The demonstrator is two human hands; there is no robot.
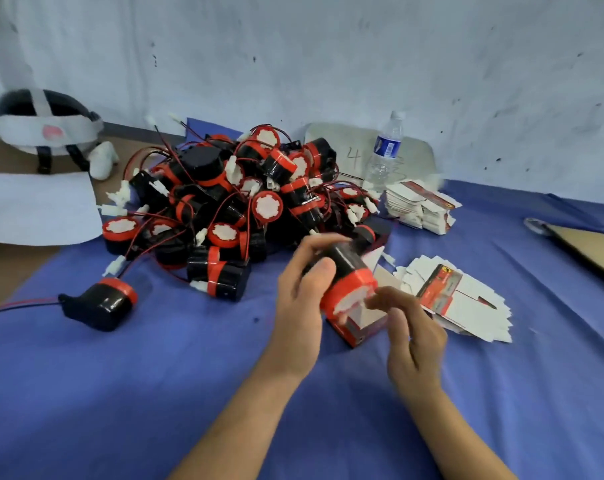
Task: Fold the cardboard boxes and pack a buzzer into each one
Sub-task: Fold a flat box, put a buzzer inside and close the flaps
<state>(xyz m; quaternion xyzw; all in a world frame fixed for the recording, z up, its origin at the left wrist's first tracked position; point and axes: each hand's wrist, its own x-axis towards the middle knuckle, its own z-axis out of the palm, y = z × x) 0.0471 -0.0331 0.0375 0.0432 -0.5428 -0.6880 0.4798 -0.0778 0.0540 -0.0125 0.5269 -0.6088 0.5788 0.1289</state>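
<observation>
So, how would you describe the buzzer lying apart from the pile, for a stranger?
On the blue cloth, find the big pile of buzzers by the wall. To its left, nearer the person, lies the lone buzzer. It touches no other, and its wires run off to the left edge.

Left grip holds buzzer above open box; right grip just beside box; buzzer pile behind them.

Right hand is motion-blurred. Red & white cardboard box is mostly hidden behind black, red-banded cylindrical buzzer. Writing on pale card at far edge of blue cloth is part-covered by clear plastic bottle.
</observation>
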